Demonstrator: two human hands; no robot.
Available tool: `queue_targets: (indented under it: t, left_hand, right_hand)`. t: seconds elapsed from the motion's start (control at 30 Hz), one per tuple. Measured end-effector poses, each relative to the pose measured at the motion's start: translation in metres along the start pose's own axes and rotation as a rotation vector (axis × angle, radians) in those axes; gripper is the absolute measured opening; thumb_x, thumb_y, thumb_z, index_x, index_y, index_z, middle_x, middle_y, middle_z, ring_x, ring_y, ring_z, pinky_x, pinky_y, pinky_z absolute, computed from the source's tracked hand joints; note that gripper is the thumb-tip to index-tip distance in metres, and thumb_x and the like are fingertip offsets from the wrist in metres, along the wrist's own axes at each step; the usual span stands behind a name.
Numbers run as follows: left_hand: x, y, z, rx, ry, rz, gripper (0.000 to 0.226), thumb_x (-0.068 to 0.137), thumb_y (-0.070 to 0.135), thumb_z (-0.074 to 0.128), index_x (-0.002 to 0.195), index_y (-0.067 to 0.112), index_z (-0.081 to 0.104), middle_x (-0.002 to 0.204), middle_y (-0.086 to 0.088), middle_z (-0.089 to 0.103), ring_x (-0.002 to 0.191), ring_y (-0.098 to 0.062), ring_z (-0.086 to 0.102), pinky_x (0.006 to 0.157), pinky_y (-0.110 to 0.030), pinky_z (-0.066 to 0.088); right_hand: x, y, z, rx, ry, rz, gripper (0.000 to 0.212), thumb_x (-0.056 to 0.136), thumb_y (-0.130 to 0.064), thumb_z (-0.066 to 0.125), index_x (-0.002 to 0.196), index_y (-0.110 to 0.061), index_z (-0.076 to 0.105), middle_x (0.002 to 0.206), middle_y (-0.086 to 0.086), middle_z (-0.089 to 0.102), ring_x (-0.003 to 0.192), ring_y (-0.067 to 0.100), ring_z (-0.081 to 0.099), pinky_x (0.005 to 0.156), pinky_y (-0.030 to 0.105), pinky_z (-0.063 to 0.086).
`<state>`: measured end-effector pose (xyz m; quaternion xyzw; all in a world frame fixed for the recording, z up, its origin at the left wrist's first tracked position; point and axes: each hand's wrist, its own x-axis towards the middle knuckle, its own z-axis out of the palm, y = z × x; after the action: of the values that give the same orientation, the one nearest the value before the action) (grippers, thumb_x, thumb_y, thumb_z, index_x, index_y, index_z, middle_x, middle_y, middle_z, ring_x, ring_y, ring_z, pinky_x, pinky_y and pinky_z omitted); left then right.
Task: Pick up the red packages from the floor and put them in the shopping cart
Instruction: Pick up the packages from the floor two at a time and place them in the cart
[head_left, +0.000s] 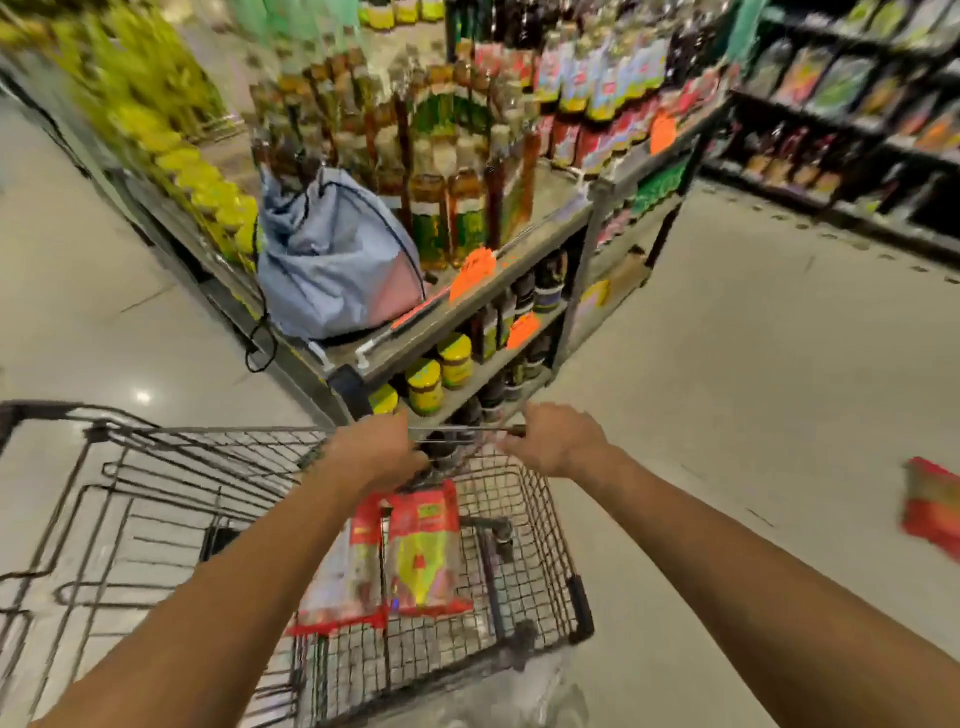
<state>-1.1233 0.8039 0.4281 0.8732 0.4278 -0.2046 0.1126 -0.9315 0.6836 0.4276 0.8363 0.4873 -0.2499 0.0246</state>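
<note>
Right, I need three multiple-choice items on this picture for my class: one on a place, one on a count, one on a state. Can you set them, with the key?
1. Where is the red package not yet collected?
A) on the floor, right of the shopping cart
B) under the cart
C) in a hand

2. How many red packages lie in the cart?
A) none
B) two
C) five

3. What are the left hand and right hand doing?
A) hanging idle
B) waving
C) gripping the cart's top bar

Key: 1 A, it lies on the tiles at the picture's right edge; 2 B, two lie side by side in the basket; 3 C, both hands curl over the bar.
</note>
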Motion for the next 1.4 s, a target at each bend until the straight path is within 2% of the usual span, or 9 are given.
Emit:
queue_targets:
  t: [0.13, 0.27, 0.4, 0.57, 0.67, 0.87, 1.1, 1.23, 1.4]
  left_hand:
    - [0.003, 0.051, -0.025, 0.115, 0.013, 0.204, 0.057, 0.095, 0.054, 0.058, 0.139, 0.018, 0.050, 0.135, -0.012, 0.065, 0.122, -0.035, 0.063, 0.096, -0.045, 0.054]
    - [0.008, 0.117, -0.038, 0.212, 0.006, 0.414, 0.059, 0.099, 0.055, 0.052, 0.140, 0.014, 0.050, 0.130, -0.011, 0.065, 0.116, -0.031, 0.065, 0.086, -0.041, 0.055]
    - [-0.005, 0.216, -0.038, 0.272, 0.013, 0.625, 0.071, 0.098, 0.059, 0.051, 0.154, 0.016, 0.040, 0.148, -0.011, 0.055, 0.134, -0.032, 0.055, 0.105, -0.043, 0.049]
    - [-0.063, 0.350, -0.024, 0.356, -0.004, 0.902, 0.073, 0.100, 0.057, 0.049, 0.160, 0.020, 0.032, 0.159, -0.006, 0.046, 0.141, -0.029, 0.050, 0.109, -0.041, 0.045]
    - [-0.096, 0.417, -0.013, 0.431, -0.004, 1.028, 0.070, 0.100, 0.057, 0.050, 0.157, 0.020, 0.035, 0.153, -0.007, 0.052, 0.137, -0.029, 0.053, 0.106, -0.041, 0.046]
    - [-0.124, 0.549, 0.010, 0.575, -0.004, 1.127, 0.070, 0.101, 0.054, 0.052, 0.159, 0.021, 0.033, 0.157, -0.005, 0.048, 0.141, -0.028, 0.050, 0.110, -0.043, 0.046]
    - [-0.137, 0.717, 0.030, 0.581, -0.003, 1.133, 0.066, 0.101, 0.051, 0.053, 0.157, 0.021, 0.034, 0.153, -0.006, 0.053, 0.136, -0.028, 0.054, 0.107, -0.040, 0.047]
    - [-0.155, 0.804, 0.042, 0.587, -0.005, 1.182, 0.066, 0.101, 0.051, 0.053, 0.156, 0.020, 0.036, 0.150, -0.007, 0.055, 0.134, -0.027, 0.056, 0.105, -0.040, 0.049]
    - [-0.165, 0.909, 0.061, 0.614, -0.013, 1.255, 0.068, 0.100, 0.051, 0.054, 0.159, 0.022, 0.036, 0.155, -0.004, 0.051, 0.139, -0.025, 0.052, 0.106, -0.039, 0.047]
  right_hand:
    - [-0.057, 0.056, -0.016, 0.065, 0.042, 0.182, 0.078, 0.098, -0.067, 0.046, 0.158, -0.018, 0.038, 0.157, 0.013, 0.050, 0.139, 0.035, 0.052, 0.112, 0.046, 0.045]
    - [-0.127, 0.101, -0.011, 0.176, 0.106, 0.387, 0.079, 0.098, -0.065, 0.048, 0.160, -0.019, 0.035, 0.158, 0.011, 0.049, 0.141, 0.034, 0.050, 0.111, 0.045, 0.044]
    - [-0.208, 0.153, 0.001, 0.248, 0.178, 0.592, 0.078, 0.098, -0.065, 0.048, 0.160, -0.019, 0.036, 0.157, 0.011, 0.050, 0.141, 0.034, 0.050, 0.111, 0.045, 0.043]
    - [-0.311, 0.222, 0.027, 0.344, 0.242, 0.854, 0.076, 0.098, -0.064, 0.048, 0.158, -0.019, 0.038, 0.152, 0.009, 0.054, 0.137, 0.032, 0.052, 0.105, 0.043, 0.044]
    - [-0.359, 0.265, 0.040, 0.421, 0.272, 0.968, 0.077, 0.098, -0.065, 0.048, 0.160, -0.019, 0.035, 0.154, 0.010, 0.052, 0.139, 0.033, 0.051, 0.107, 0.044, 0.045]
    - [-0.419, 0.373, 0.073, 0.574, 0.334, 1.102, 0.077, 0.099, -0.063, 0.050, 0.160, -0.019, 0.035, 0.156, 0.009, 0.050, 0.141, 0.032, 0.050, 0.108, 0.044, 0.046]
    - [-0.485, 0.531, 0.093, 0.674, 0.348, 1.167, 0.075, 0.100, -0.061, 0.050, 0.160, -0.019, 0.035, 0.156, 0.007, 0.051, 0.141, 0.029, 0.051, 0.106, 0.041, 0.047]
    - [-0.525, 0.607, 0.094, 0.706, 0.361, 1.204, 0.077, 0.101, -0.061, 0.049, 0.163, -0.020, 0.030, 0.164, 0.005, 0.042, 0.148, 0.027, 0.043, 0.111, 0.041, 0.043]
    - [-0.557, 0.696, 0.100, 0.746, 0.364, 1.261, 0.077, 0.100, -0.061, 0.050, 0.163, -0.021, 0.031, 0.166, 0.001, 0.040, 0.151, 0.024, 0.040, 0.113, 0.039, 0.040]
